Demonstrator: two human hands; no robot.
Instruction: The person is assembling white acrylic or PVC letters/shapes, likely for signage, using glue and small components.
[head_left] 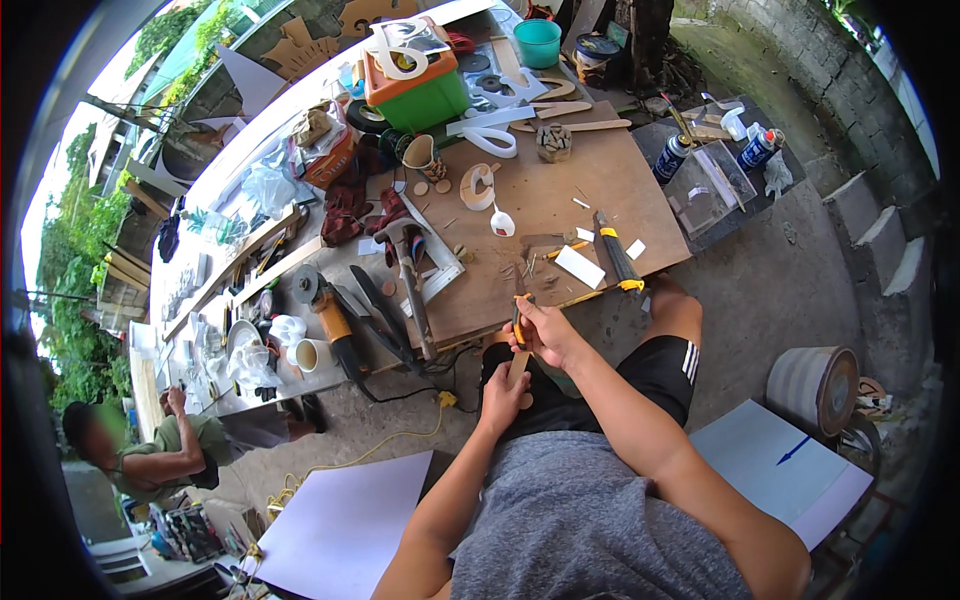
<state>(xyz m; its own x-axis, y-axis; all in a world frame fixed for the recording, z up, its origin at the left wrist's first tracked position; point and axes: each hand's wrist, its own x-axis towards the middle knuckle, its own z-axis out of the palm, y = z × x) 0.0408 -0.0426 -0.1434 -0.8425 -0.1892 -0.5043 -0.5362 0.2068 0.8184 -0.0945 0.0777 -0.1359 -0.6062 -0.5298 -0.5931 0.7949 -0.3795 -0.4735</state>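
Gripping an orange-handled knife (519,322) in my right hand (545,335), I clench a small wooden piece (517,372) in my left hand (503,398). Both sit over my lap, just below the near edge of the plywood worktop (560,190), near the white block (579,266).

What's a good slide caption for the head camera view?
Seated at a cluttered plywood worktable, right hand and left hand work a small wooden piece.
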